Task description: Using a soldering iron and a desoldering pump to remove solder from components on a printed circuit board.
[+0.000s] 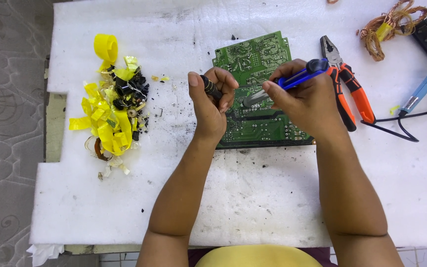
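Observation:
A green circuit board (253, 57) lies solder side up on the white foam sheet (253, 198). My left hand (211, 106) is closed around a small black tool handle (211, 88) at the board's left edge. My right hand (310, 101) grips a blue and black tool (302, 74) whose metal tip (254, 99) points left over the board, close to my left fingers. Both hands hover above the middle of the board and hide part of it.
Orange-handled pliers (344, 86) lie right of the board. A blue soldering iron (426, 84) with a black cable and a coil of copper wire (389, 24) sit at the far right. A heap of yellow tape scraps and black bits (112, 106) lies left.

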